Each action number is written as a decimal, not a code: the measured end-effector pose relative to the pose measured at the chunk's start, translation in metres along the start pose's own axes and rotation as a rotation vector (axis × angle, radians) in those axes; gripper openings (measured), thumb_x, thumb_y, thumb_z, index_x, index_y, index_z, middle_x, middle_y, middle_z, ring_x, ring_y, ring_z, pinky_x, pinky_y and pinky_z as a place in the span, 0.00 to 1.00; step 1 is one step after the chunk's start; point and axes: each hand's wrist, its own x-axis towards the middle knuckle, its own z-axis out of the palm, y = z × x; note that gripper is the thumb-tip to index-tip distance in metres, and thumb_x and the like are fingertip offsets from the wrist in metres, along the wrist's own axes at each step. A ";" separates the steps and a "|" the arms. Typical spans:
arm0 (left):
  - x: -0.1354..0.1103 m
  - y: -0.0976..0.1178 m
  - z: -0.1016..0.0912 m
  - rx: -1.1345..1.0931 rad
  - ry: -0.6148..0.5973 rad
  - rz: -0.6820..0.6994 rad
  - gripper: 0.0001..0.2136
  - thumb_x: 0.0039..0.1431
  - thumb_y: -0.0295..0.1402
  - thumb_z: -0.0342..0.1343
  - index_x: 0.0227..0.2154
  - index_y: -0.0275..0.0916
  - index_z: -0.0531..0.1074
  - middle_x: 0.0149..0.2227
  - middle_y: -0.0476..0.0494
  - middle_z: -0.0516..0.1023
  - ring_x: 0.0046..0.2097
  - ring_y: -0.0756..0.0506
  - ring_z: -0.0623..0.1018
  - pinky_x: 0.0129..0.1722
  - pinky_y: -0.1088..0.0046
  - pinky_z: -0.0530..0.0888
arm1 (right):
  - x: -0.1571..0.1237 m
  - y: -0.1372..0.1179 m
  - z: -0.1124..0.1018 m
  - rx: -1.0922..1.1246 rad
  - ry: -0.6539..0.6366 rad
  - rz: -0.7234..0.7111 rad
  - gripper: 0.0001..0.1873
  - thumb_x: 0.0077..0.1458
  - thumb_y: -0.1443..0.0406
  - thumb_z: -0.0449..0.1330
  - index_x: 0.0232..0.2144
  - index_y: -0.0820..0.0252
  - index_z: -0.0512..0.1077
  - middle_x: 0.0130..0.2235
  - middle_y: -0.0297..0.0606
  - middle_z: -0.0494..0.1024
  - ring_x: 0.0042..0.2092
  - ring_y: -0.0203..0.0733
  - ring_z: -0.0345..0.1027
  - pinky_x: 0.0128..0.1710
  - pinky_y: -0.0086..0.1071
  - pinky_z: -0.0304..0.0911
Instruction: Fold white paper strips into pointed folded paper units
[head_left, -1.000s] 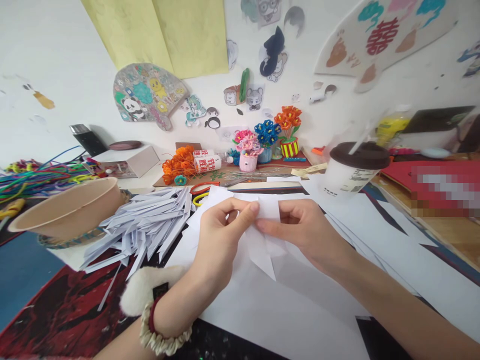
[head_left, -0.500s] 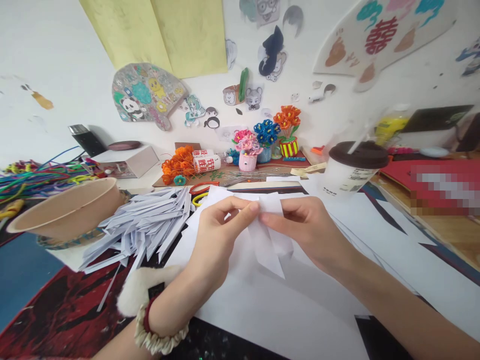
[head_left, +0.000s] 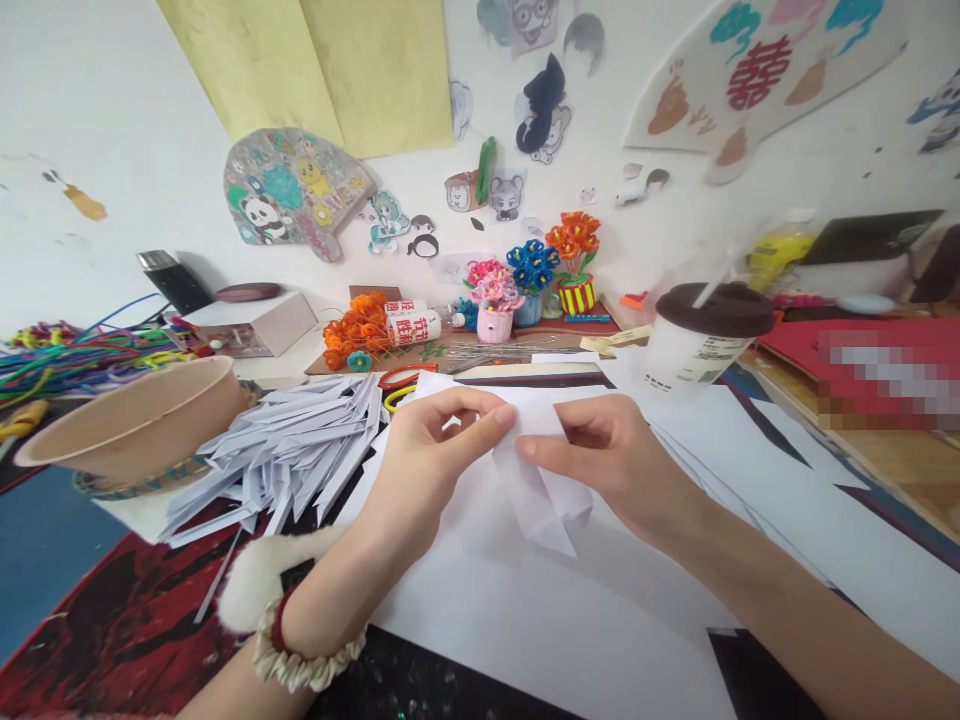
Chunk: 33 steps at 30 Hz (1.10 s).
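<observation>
Between my hands is a folded white paper strip (head_left: 536,480), its two tails hanging down and slightly apart over the white sheets. My left hand (head_left: 442,450) pinches its upper left part between thumb and fingers. My right hand (head_left: 611,450) grips the right side, thumb in front and fingers behind the paper. Beneath lie large white paper sheets (head_left: 540,630) on a dark mat. To the left of my left hand is a heap of folded white paper strips (head_left: 300,440).
A tan bowl (head_left: 135,410) stands left of the heap, and a white fluffy thing (head_left: 251,580) lies by my left wrist. A lidded drink cup (head_left: 701,340) with a straw stands at the right. Craft flowers (head_left: 532,270) line the back; a red folder (head_left: 862,365) lies far right.
My right thumb has slid slightly down the paper strip. The strip's tails have shifted a little right, and my left forearm has moved slightly left.
</observation>
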 end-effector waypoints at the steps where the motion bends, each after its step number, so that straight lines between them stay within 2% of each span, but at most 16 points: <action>1: 0.000 0.000 0.000 -0.002 -0.002 -0.002 0.08 0.49 0.37 0.63 0.23 0.38 0.74 0.25 0.49 0.71 0.26 0.52 0.65 0.26 0.74 0.61 | 0.000 0.000 0.000 0.003 -0.004 0.003 0.13 0.46 0.66 0.66 0.16 0.61 0.68 0.19 0.27 0.62 0.22 0.29 0.53 0.20 0.26 0.49; 7: -0.002 -0.003 0.001 0.017 0.009 -0.008 0.09 0.52 0.38 0.62 0.26 0.37 0.73 0.27 0.49 0.71 0.28 0.51 0.67 0.28 0.73 0.62 | 0.001 0.002 -0.001 -0.015 -0.014 -0.006 0.16 0.47 0.66 0.66 0.15 0.62 0.64 0.19 0.26 0.58 0.22 0.29 0.50 0.20 0.26 0.46; 9: -0.003 -0.005 0.002 0.061 0.035 0.020 0.09 0.53 0.38 0.61 0.26 0.37 0.73 0.28 0.48 0.71 0.29 0.51 0.67 0.28 0.73 0.63 | 0.001 0.003 -0.001 -0.038 -0.004 -0.001 0.18 0.46 0.66 0.66 0.14 0.61 0.62 0.19 0.26 0.56 0.22 0.29 0.49 0.20 0.26 0.45; 16: -0.004 -0.011 0.004 0.168 0.103 0.122 0.08 0.54 0.38 0.60 0.27 0.38 0.73 0.29 0.48 0.72 0.30 0.50 0.67 0.29 0.73 0.63 | 0.002 0.003 0.000 -0.057 -0.004 0.006 0.18 0.46 0.63 0.66 0.15 0.61 0.63 0.19 0.26 0.56 0.22 0.29 0.48 0.20 0.26 0.44; 19: -0.004 -0.007 0.004 0.149 0.094 0.119 0.08 0.55 0.37 0.60 0.26 0.38 0.74 0.29 0.48 0.73 0.30 0.50 0.67 0.29 0.73 0.63 | 0.002 0.004 -0.001 -0.070 0.004 -0.007 0.19 0.48 0.62 0.66 0.14 0.61 0.62 0.19 0.26 0.56 0.22 0.29 0.49 0.19 0.26 0.44; 23: -0.003 -0.002 0.000 0.150 0.020 0.097 0.09 0.55 0.38 0.59 0.25 0.38 0.75 0.29 0.48 0.74 0.30 0.51 0.67 0.27 0.74 0.62 | 0.002 0.003 -0.001 -0.078 -0.005 -0.023 0.17 0.51 0.62 0.63 0.16 0.61 0.65 0.19 0.27 0.58 0.22 0.29 0.51 0.20 0.26 0.46; 29: -0.002 -0.007 -0.002 0.129 0.033 0.110 0.08 0.50 0.37 0.64 0.24 0.39 0.75 0.26 0.49 0.73 0.28 0.50 0.69 0.27 0.73 0.63 | 0.001 0.003 -0.001 -0.144 0.065 -0.062 0.26 0.50 0.62 0.63 0.13 0.59 0.51 0.18 0.24 0.47 0.21 0.27 0.41 0.18 0.26 0.38; 33: -0.003 -0.008 0.000 0.049 0.019 0.087 0.09 0.50 0.36 0.65 0.23 0.38 0.74 0.26 0.49 0.73 0.29 0.51 0.69 0.28 0.73 0.64 | 0.001 0.003 -0.001 -0.131 0.042 -0.014 0.21 0.50 0.61 0.63 0.14 0.61 0.59 0.19 0.26 0.55 0.22 0.29 0.48 0.19 0.26 0.43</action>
